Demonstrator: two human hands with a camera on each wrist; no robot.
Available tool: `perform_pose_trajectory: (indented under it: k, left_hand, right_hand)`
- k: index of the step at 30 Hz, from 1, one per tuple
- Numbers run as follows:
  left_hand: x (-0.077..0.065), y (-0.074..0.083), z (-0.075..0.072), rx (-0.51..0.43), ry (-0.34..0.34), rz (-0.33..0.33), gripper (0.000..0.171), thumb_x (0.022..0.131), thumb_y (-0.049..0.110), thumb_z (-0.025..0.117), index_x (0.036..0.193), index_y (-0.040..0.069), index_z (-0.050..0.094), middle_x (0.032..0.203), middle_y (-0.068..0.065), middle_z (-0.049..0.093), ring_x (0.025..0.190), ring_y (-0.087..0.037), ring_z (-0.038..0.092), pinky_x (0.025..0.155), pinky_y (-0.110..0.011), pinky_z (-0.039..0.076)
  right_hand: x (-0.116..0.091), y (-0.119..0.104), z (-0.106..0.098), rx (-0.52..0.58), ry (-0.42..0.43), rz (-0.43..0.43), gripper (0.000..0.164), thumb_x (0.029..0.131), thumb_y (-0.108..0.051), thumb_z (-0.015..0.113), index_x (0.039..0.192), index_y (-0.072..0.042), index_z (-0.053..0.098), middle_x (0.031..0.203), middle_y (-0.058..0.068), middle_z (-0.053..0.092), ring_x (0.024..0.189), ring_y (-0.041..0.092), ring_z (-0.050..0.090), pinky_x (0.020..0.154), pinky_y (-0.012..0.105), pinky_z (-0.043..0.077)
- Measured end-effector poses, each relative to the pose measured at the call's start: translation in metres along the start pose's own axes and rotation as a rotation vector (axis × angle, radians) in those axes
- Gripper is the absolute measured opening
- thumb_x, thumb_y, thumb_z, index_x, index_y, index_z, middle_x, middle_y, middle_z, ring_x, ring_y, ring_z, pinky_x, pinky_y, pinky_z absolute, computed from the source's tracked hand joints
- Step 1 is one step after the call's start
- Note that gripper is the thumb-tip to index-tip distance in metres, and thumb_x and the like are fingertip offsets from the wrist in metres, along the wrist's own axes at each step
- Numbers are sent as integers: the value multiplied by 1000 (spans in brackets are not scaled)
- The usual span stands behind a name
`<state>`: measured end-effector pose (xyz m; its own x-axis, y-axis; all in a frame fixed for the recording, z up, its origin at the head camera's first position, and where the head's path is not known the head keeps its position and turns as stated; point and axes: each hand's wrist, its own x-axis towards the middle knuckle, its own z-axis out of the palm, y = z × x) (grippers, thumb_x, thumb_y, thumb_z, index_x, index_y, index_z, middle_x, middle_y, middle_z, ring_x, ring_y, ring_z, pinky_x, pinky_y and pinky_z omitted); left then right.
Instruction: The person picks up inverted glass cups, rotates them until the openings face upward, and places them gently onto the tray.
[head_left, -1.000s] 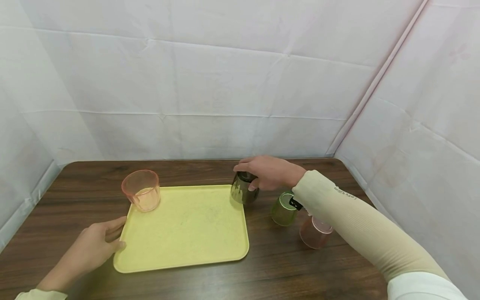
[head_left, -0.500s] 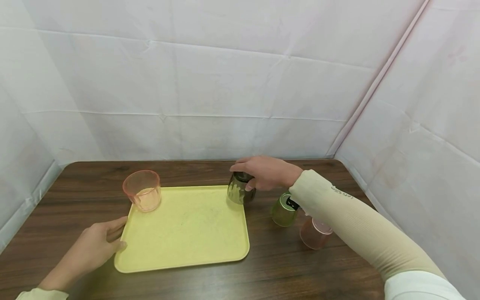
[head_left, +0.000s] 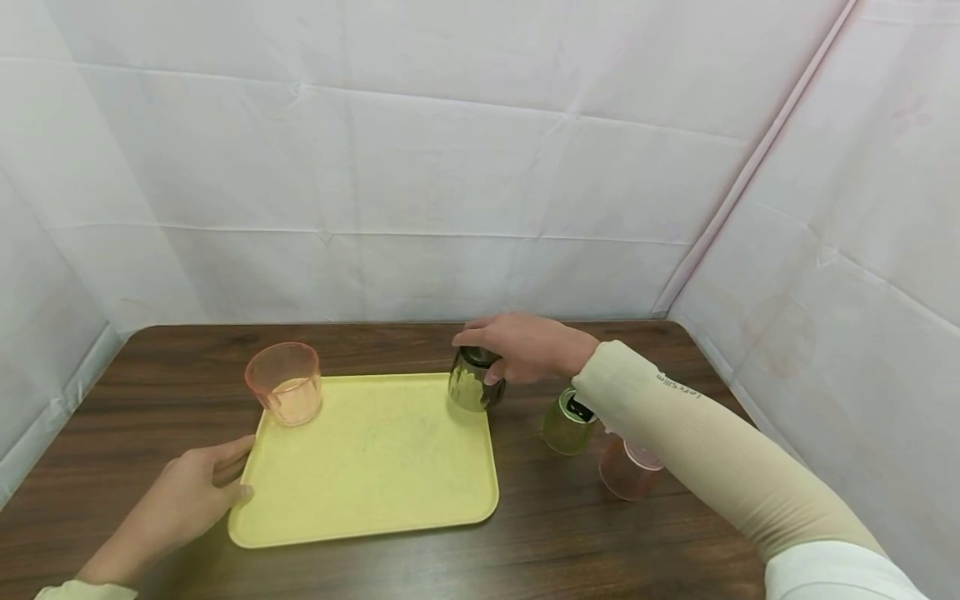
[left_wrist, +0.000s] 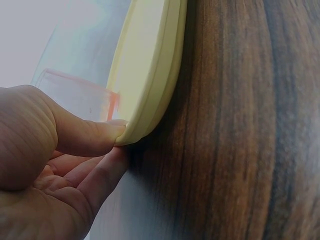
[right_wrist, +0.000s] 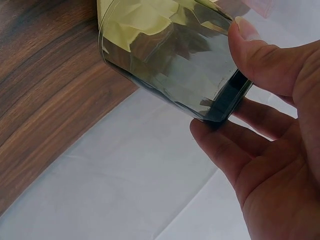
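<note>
My left hand (head_left: 183,492) pinches the left edge of a yellow tray (head_left: 367,467); in the left wrist view the thumb lies on the rim (left_wrist: 150,95) with fingers beneath. My right hand (head_left: 528,346) holds a smoky grey see-through glass (head_left: 467,390) bottom up, thumb and fingers around its dark thick base. This glass overlaps the tray's back right corner in the head view. At the back left corner a clear orange-pink cup (head_left: 285,387) stands mouth up. The right wrist view shows yellow through the grey glass wall (right_wrist: 170,65).
Right of the tray, a green glass (head_left: 564,429) stands upside down on the dark wooden table (head_left: 540,542). Beside it a pink glass (head_left: 626,471), also bottom up, is partly hidden by the right sleeve (head_left: 675,417). White cloth walls (head_left: 420,167) enclose the table's back and sides.
The right hand has slid a little to the left with the grey glass, further over the tray's corner. The left hand and the tray look nearly still.
</note>
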<state>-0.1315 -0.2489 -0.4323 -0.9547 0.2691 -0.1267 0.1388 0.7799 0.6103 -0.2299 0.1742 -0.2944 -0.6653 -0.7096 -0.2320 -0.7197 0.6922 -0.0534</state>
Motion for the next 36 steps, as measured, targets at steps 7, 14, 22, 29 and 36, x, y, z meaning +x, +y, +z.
perform_pose_trajectory:
  k: [7, 14, 22, 29, 36]
  left_hand:
    - [-1, 4, -1, 2, -8, 0, 73, 95, 13, 73, 152, -15, 37, 145, -37, 51, 131, -61, 49, 99, -75, 46]
    - [1, 9, -2, 3, 0, 2, 72, 95, 12, 72, 151, -16, 37, 143, -36, 53, 131, -59, 52, 99, -73, 48]
    - [2, 8, -1, 7, -10, 3, 72, 96, 12, 72, 152, -16, 36, 145, -37, 51, 130, -60, 52, 99, -73, 48]
    - [3, 8, 0, -9, -21, 10, 73, 96, 10, 71, 153, -16, 34, 146, -39, 48, 129, -60, 53, 97, -68, 54]
    - [3, 9, 0, -10, -16, 4, 72, 96, 10, 71, 153, -16, 35, 146, -39, 48, 130, -61, 51, 99, -73, 48]
  right_hand:
    - [4, -3, -1, 20, 1, -8, 62, 96, -15, 75, 153, -14, 52, 154, 2, 55, 136, 22, 60, 115, 39, 50]
    - [7, -6, -3, 10, 8, -19, 62, 96, -17, 76, 153, -14, 52, 154, 2, 56, 136, 23, 61, 115, 40, 50]
    - [12, -11, -5, 1, 0, -20, 63, 97, -18, 76, 154, -15, 51, 156, 2, 54, 139, 23, 59, 116, 39, 50]
    - [15, -16, -8, -7, 23, -38, 61, 95, -17, 77, 152, -16, 53, 153, 0, 57, 132, 20, 63, 112, 37, 52]
    - [18, -21, -11, -15, 24, -40, 61, 95, -17, 77, 152, -17, 54, 153, -2, 57, 131, 20, 64, 112, 36, 52]
